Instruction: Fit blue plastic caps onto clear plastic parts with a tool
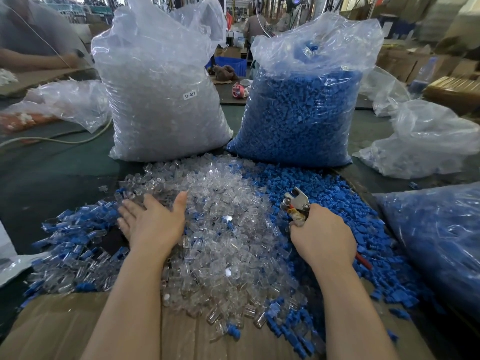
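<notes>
Two full upright bags (pixel 166 100), one tool (pixel 297 203), two hands (pixel 153 222).

Cardboard sheet (pixel 59 331) lying at the table's (pixel 52 167) near edge. Crumpled clear bag (pixel 65 105) sitting at the left edge, cream cable (pixel 59 140) running beside it. Blue crate (pixel 232 64) and brown cartons (pixel 415 66) sitting beyond the far edge.

Two bags (pixel 161 100) (pixel 304 107) are standing behind loose piles (pixel 220 229) (pixel 345 203) lying mid-frame on the counter (pixel 52 172).
</notes>
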The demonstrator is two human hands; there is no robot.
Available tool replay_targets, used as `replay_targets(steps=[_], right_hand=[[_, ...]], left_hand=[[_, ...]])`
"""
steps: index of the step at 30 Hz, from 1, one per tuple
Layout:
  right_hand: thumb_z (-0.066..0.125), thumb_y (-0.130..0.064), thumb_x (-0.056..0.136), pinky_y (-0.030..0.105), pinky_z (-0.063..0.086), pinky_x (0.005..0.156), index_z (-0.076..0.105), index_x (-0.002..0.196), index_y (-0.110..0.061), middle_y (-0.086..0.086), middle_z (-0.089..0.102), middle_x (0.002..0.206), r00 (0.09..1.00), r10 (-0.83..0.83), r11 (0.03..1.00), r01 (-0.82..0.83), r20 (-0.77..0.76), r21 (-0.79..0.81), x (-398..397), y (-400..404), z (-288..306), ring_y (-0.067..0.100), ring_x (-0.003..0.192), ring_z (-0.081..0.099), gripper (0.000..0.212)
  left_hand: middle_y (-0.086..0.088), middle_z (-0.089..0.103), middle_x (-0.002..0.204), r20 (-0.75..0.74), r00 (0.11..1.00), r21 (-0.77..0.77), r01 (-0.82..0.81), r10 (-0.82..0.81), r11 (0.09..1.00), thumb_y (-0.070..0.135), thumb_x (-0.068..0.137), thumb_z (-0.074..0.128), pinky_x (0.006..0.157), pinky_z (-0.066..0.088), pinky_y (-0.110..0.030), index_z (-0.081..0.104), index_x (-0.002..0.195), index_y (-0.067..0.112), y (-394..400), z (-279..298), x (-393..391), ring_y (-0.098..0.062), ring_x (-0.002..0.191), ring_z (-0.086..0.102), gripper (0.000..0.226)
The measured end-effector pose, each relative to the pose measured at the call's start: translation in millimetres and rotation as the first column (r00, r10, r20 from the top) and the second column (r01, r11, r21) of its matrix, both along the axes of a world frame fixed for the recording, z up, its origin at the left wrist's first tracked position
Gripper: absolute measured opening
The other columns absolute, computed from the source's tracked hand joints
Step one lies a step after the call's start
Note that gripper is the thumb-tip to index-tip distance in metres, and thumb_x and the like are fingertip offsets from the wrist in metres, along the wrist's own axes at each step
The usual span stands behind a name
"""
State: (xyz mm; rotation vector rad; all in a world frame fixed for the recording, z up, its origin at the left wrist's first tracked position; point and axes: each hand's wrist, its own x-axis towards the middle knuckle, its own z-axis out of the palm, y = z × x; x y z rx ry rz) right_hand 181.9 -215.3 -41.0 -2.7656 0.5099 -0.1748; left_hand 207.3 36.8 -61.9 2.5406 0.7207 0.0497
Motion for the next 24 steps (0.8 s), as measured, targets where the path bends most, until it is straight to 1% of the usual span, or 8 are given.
replay_targets(steps=[4,8,10,12,15,19,22,24], right_hand=[[0.055,-0.035,0.090,0.025,0.024,0.046,0.048,0.087,-0.021,-0.003,0.047,0.069,1.000,-0.010,1.000,0.010,0.006,-0.014,1.0,-0.2,0.1,0.014,0.055,0.037,0.016],[0.055,-0.033,0.089,0.026,0.027,0.047,0.046,0.084,-0.021,-0.002,0.050,0.069,1.000,-0.011,1.000,0.011,0.011,-0.006,1.9,-1.4,0.6,0.015,0.056,0.041,0.016],[0.055,-0.032,0.089,0.026,0.028,0.047,0.047,0.083,-0.021,-0.002,0.052,0.069,1.000,-0.003,1.000,0.003,0.016,-0.004,1.5,-1.3,0.2,0.015,0.056,0.042,0.015],[0.055,-0.031,0.088,0.025,0.027,0.046,0.046,0.080,-0.021,-0.002,0.052,0.069,1.000,0.005,1.000,-0.005,0.028,-0.003,1.0,-1.0,-0.5,0.013,0.056,0.043,0.016],[0.055,-0.031,0.087,0.026,0.026,0.046,0.046,0.081,-0.021,-0.003,0.051,0.069,0.999,0.003,1.000,-0.003,0.041,0.011,2.1,-0.4,-0.9,0.012,0.056,0.041,0.015],[0.055,-0.030,0.087,0.027,0.027,0.047,0.045,0.080,-0.021,-0.003,0.050,0.069,0.999,-0.016,0.999,0.015,0.029,0.031,3.3,-0.5,-1.9,0.013,0.056,0.041,0.015],[0.055,-0.029,0.086,0.030,0.031,0.052,0.047,0.083,-0.020,-0.001,0.051,0.072,0.999,-0.019,0.999,0.018,0.028,0.040,2.8,0.9,-1.4,0.018,0.059,0.043,0.013],[0.055,-0.030,0.087,0.031,0.033,0.054,0.048,0.085,-0.018,0.000,0.050,0.079,0.998,-0.014,0.999,0.011,0.054,0.042,2.0,1.4,-0.2,0.021,0.063,0.044,0.014]], left_hand=[[-0.023,-0.002,0.163,0.012,0.997,-0.017,0.073,-0.072,0.997,0.073,0.092,0.019,0.122,0.002,-0.047,0.010,0.157,0.008,-9.3,-0.6,1.4,-0.035,0.152,0.000,0.093],[-0.023,-0.007,0.163,0.016,0.998,0.018,0.066,-0.066,0.998,0.074,0.092,0.017,0.121,-0.003,-0.047,0.006,0.158,0.008,-9.9,-0.8,0.9,-0.035,0.152,-0.007,0.094],[-0.023,-0.009,0.163,-0.010,0.998,-0.035,0.060,-0.061,0.998,0.075,0.091,0.019,0.121,-0.002,-0.048,0.004,0.158,0.008,-8.2,0.1,0.4,-0.035,0.152,-0.007,0.096],[-0.021,-0.009,0.163,-0.008,0.996,-0.105,0.087,-0.088,0.991,0.075,0.091,0.021,0.122,0.003,-0.048,0.004,0.158,0.009,-9.9,1.9,0.3,-0.033,0.152,-0.005,0.096],[-0.016,-0.005,0.165,0.035,0.988,-0.187,0.156,-0.152,0.970,0.073,0.092,0.026,0.122,0.009,-0.048,0.006,0.158,0.010,-18.1,4.1,0.4,-0.030,0.153,-0.001,0.093],[-0.010,0.005,0.166,0.091,0.975,-0.260,0.220,-0.203,0.940,0.069,0.094,0.033,0.122,0.017,-0.050,0.008,0.158,0.014,-29.5,6.5,0.2,-0.030,0.152,0.011,0.088],[-0.007,0.004,0.166,0.115,0.964,-0.344,0.266,-0.240,0.900,0.066,0.095,0.035,0.121,0.019,-0.052,0.007,0.158,0.017,-41.5,9.8,-1.0,-0.028,0.152,0.012,0.085],[-0.005,0.000,0.166,0.134,0.952,-0.375,0.307,-0.276,0.875,0.065,0.095,0.036,0.122,0.017,-0.051,0.004,0.159,0.019,-51.2,11.4,-3.1,-0.027,0.152,0.010,0.085]])
